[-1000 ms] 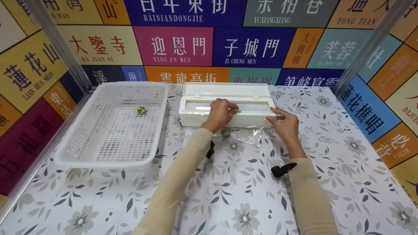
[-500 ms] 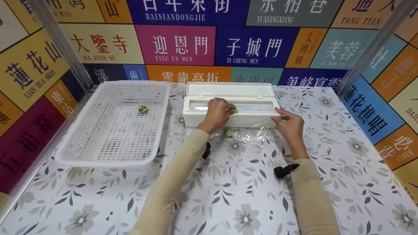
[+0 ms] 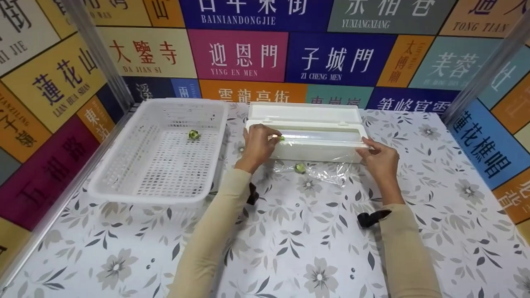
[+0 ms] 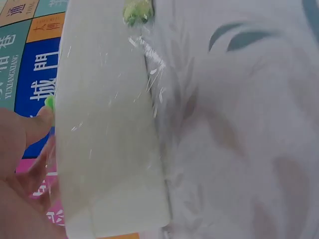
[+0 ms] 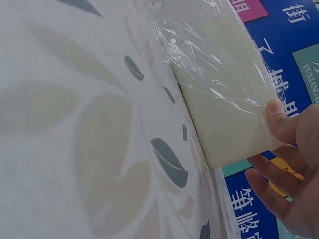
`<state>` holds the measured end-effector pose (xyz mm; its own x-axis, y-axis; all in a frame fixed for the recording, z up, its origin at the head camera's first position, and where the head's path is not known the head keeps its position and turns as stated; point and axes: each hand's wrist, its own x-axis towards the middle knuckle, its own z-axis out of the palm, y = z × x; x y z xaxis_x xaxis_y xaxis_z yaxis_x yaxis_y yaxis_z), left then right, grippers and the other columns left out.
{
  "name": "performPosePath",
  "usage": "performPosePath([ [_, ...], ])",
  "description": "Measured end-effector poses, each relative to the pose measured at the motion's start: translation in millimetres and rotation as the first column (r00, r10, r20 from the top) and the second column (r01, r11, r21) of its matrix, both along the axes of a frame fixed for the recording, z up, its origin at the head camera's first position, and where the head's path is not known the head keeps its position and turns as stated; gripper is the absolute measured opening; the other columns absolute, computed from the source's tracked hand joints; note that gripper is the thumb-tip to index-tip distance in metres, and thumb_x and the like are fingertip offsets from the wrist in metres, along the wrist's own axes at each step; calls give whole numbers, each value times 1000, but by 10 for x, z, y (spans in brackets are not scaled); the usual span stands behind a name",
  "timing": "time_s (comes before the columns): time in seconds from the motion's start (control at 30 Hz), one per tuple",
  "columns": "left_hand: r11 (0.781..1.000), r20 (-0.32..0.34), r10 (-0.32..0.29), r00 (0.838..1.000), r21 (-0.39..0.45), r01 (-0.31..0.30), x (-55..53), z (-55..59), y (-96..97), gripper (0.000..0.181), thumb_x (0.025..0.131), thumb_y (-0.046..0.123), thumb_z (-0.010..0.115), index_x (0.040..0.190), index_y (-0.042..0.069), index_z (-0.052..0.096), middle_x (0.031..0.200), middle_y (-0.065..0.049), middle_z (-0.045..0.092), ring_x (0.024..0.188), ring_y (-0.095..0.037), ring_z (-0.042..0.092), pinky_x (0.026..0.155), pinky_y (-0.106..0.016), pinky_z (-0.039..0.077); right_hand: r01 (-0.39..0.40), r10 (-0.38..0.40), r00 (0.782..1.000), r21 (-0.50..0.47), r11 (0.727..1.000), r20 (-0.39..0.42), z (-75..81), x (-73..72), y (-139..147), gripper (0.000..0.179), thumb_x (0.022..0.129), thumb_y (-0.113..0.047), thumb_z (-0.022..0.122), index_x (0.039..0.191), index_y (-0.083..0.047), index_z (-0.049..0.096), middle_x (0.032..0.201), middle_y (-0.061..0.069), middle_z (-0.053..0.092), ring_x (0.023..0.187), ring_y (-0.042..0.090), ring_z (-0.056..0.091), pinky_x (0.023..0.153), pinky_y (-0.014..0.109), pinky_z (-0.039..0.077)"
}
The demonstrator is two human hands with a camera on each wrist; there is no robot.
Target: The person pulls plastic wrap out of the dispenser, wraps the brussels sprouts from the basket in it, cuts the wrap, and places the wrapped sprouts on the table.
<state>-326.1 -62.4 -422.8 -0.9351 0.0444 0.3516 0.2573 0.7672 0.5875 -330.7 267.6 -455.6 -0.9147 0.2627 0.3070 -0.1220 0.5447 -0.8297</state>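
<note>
A long white cling film dispenser box (image 3: 316, 153) stands with its lid (image 3: 304, 113) tipped back and a clear film roll inside. My left hand (image 3: 258, 145) is at its left part, thumb and fingers pinching a small green slider (image 3: 281, 138) on the front top edge. My right hand (image 3: 381, 161) holds the box's right front corner, its thumb pressing on the film-covered face in the right wrist view. Clear cling film (image 3: 331, 173) hangs over the front onto the table. A small green leafy vegetable piece (image 3: 299, 167) sits at this film, in front of the box.
To the left stands a white perforated plastic basket (image 3: 151, 199), with another small green vegetable piece (image 3: 193, 135) inside. A flower-patterned cloth (image 3: 265, 256) covers the table. Panels with printed writing (image 3: 244, 54) rise behind and at both sides.
My left hand has slid leftward along the box with the green slider. The right hand keeps its place at the right corner. The whole head view has shifted slightly.
</note>
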Motion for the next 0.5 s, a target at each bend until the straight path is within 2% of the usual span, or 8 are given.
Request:
performPosePath([
  [0.03,1000,0,28,1000,8,-28,17,-15,24,14,94,22,70,102,18,80,117,-7,72,127,-30,54,121,-72,11,4,-4,1000,-1,1000,7,6,2,9,37,85,-18,81,120,-10,72,131,7,66,72,-20,56,66,1,50],
  [0.13,991,-12,131,991,2,-131,42,-58,101,29,92,37,70,113,18,75,132,-12,60,134,-31,47,121,-73,10,6,-6,999,-12,1000,36,22,13,21,39,85,-20,81,121,-11,71,133,6,65,71,-20,56,67,1,51],
  [0.3,954,17,301,954,-25,-300,26,-112,199,65,82,59,74,129,16,65,146,-18,45,142,-31,38,121,-72,15,3,1,997,-50,999,82,35,35,13,40,84,-20,82,122,-13,71,135,5,64,70,-18,58,65,4,53],
  [0.4,936,70,352,933,-4,-353,19,-126,209,76,79,62,76,135,13,59,152,-22,37,145,-34,33,121,-64,23,-3,8,996,-61,998,89,42,37,8,41,84,-20,82,122,-13,71,135,4,64,71,-17,59,66,4,53],
  [0.5,925,119,366,923,58,-374,15,-116,190,85,77,61,78,141,10,53,157,-26,30,146,-39,32,121,-57,30,-5,10,996,-58,998,84,55,32,14,41,83,-21,83,122,-13,71,135,4,64,71,-18,59,67,4,53],
])
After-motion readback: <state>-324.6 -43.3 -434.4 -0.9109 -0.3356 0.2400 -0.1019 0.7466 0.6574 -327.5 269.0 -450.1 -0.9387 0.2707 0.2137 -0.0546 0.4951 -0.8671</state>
